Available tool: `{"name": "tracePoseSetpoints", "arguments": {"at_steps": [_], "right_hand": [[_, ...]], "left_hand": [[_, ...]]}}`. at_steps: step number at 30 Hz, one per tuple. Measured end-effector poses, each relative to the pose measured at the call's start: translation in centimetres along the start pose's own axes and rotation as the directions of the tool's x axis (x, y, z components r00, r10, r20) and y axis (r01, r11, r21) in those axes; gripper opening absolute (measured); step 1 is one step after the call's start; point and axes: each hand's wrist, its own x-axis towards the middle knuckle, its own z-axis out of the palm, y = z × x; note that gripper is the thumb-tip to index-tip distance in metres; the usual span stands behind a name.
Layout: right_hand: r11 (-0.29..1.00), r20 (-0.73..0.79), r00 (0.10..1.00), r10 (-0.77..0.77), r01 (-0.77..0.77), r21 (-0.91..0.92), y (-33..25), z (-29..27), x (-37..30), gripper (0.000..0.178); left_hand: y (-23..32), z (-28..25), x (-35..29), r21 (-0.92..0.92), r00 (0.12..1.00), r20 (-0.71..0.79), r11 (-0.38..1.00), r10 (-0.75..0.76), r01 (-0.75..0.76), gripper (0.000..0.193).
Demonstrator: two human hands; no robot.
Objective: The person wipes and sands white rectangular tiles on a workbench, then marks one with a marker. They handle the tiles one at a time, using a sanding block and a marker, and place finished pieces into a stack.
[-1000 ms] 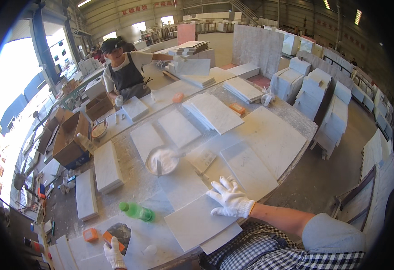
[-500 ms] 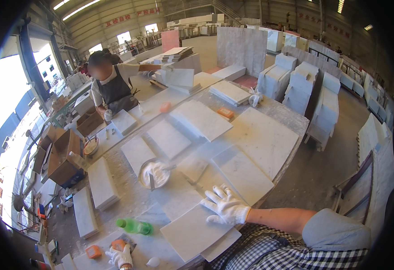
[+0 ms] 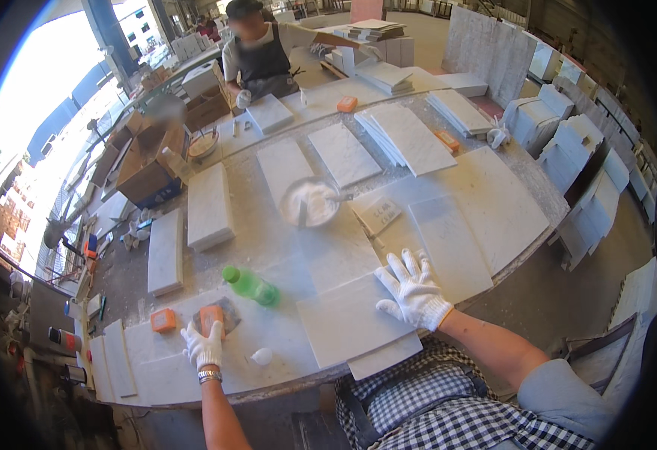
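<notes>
My left hand [image 3: 203,346], in a white knitted glove, has its fingers around the near end of an orange block [image 3: 210,318], which lies on a dark grey sheet [image 3: 230,313]. A second orange block [image 3: 163,320] lies just left of it. My right hand [image 3: 412,291], gloved too, rests flat with spread fingers on the right part of a pale stone slab [image 3: 347,322] at the table's near edge. Under that slab another thin slab [image 3: 385,355] sticks out toward me. A green bottle [image 3: 251,286] lies on its side between my hands, near a small white rounded item [image 3: 261,356].
A bowl of white paste [image 3: 309,202] with spatulas stands mid-table. Stacked slabs [image 3: 210,206] lie left, more slabs [image 3: 408,139] beyond. Across the table a co-worker [image 3: 257,60] in a dark apron stands by cardboard boxes [image 3: 148,165]. Slab stacks [image 3: 536,112] stand on the right.
My view has tilted down and shifted left, so the table sits higher and my left forearm shows. My right hand stays on the slab; my left hand stays at the orange block.
</notes>
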Motion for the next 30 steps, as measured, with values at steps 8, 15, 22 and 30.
{"name": "tracePoseSetpoints", "arguments": {"at_steps": [8,15,22,30], "right_hand": [[0.989,0.165,0.977,-0.136,0.144,-0.037,-5.7,-0.1,0.1,0.083],[0.847,0.168,0.831,-0.531,0.514,0.134,-13.2,0.1,3.6,0.085],[0.999,0.173,0.984,-0.043,0.047,-0.019,-0.7,-0.8,3.6,0.089],[0.995,0.100,0.995,0.023,-0.014,-0.094,0.0,0.6,-0.6,0.091]], "left_hand": [[-4.2,-1.1,-1.1,-0.276,0.964,-0.191,0.933,0.183,-0.231,0.067],[-3.6,-4.0,-4.5,-0.343,0.938,-0.284,0.892,0.200,-0.294,0.057],[-4.3,-7.3,-14.3,-0.610,0.922,-0.340,0.703,0.184,-0.365,0.053],[1.5,-3.8,-23.0,-0.704,0.899,-0.223,0.576,0.377,-0.416,0.045]]}}
